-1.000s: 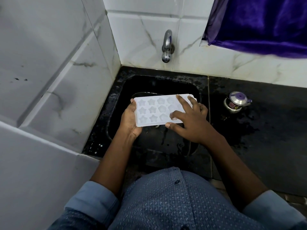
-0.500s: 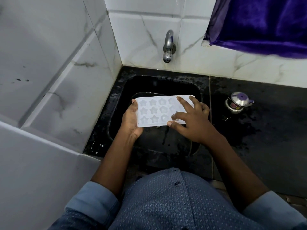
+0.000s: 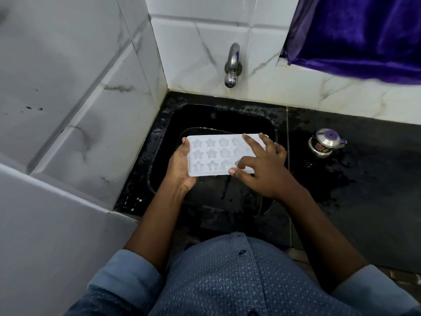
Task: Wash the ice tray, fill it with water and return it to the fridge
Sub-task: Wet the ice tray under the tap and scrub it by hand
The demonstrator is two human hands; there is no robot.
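A white ice tray [image 3: 213, 155] with star and flower shaped cells is held level above the black sink [image 3: 271, 127]. My left hand [image 3: 180, 168] grips its left end from below, thumb on the edge. My right hand [image 3: 262, 165] lies on top of the tray's right part, fingers spread over the cells and a bent finger pressing into one. The tray's right end is hidden under that hand. A chrome tap [image 3: 232, 65] sticks out of the tiled wall above the sink, with no water running.
White marble tiles [image 3: 91, 99] close in the left side and back. A wet black counter [image 3: 364, 190] runs to the right with a small steel pot with a purple lid [image 3: 325, 142] on it. A purple cloth [image 3: 364, 30] hangs at the top right.
My right fingers have shifted a little across the tray's cells. The tray and my left hand have stayed almost in the same place.
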